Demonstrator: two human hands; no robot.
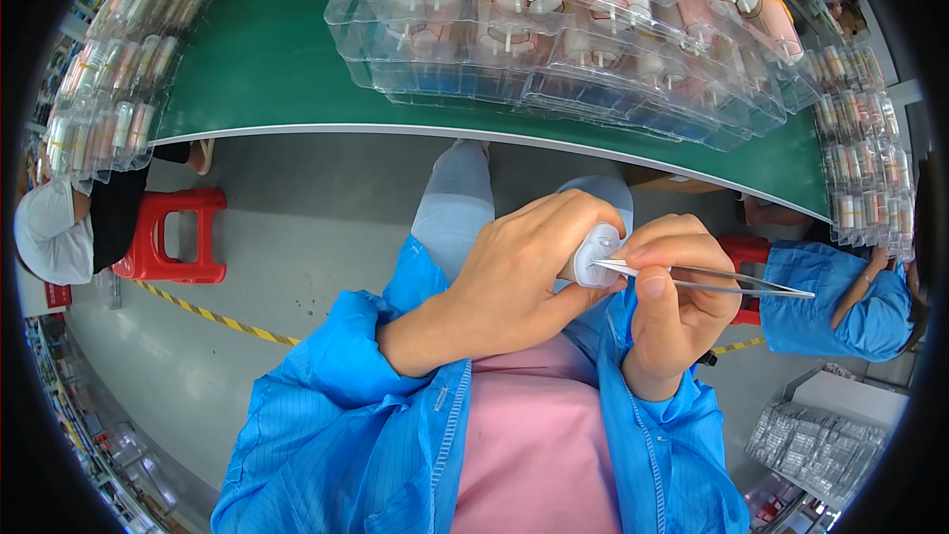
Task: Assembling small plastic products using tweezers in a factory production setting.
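Note:
In front of my chest, my left hand [519, 262] is closed around a white cylindrical part [593, 257], whose pale round end faces to the right. My right hand [677, 292] pinches metal tweezers [756, 282], with their joined end pointing out to the right. The tweezers' tips meet the middle of the part's round end, at a thin white stick [615, 265]. Whether the tips grip the stick or only touch it, I cannot tell. My left fingers hide most of the part's body.
Stacked clear plastic trays [465, 64] of white and pink cylinders stand on the green table [257, 59] ahead. More filled trays rise at left [114, 69] and right [870, 163]. Co-workers sit on both sides, one beside a red stool [183, 237]. A carton [825, 425] stands lower right.

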